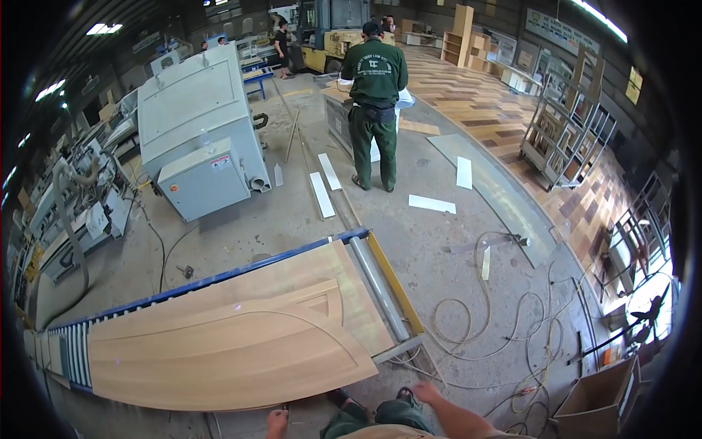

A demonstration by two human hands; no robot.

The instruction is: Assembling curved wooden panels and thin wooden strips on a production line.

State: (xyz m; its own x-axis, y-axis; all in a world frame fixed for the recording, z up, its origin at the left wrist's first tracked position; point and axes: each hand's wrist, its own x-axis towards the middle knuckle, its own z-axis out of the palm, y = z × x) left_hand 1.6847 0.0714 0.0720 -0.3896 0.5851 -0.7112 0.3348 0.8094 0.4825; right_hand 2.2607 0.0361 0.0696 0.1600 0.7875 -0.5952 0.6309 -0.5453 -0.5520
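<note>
A large wooden panel with a curved, raised moulding lies on top of a flat board, both on a roller conveyor with a blue side rail. Close to the panel's near edge, my left hand is closed around a small dark thing I cannot make out. My right hand hangs beyond the panel's right end, above the floor, its fingers loosely apart with nothing visible in them. Both forearms come in from the lower edge.
Cables and hoses coil over the floor at right, beside an open wooden box. Ahead stands a person in green, facing away. A grey machine is at far left; a metal rack cart is at right.
</note>
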